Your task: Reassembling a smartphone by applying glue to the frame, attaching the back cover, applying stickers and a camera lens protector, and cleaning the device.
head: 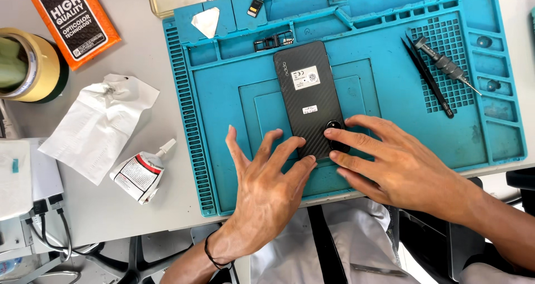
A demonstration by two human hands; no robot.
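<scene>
Bare forearms, no sleeves; thin black band [214,257] round left wrist; white garment [356,234] over lap.

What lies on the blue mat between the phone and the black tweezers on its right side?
In the head view, only bare blue mat lies between the phone and the black tweezers; the screwdriver lies beyond them.

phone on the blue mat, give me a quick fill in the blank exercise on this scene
1. The black phone lies with its ____ side up on the repair mat.
2. The tweezers and screwdriver lie on the mat's ____ side.
3. Both the left hand and right hand press on the ____.

Missing words: back; right; phone
</scene>
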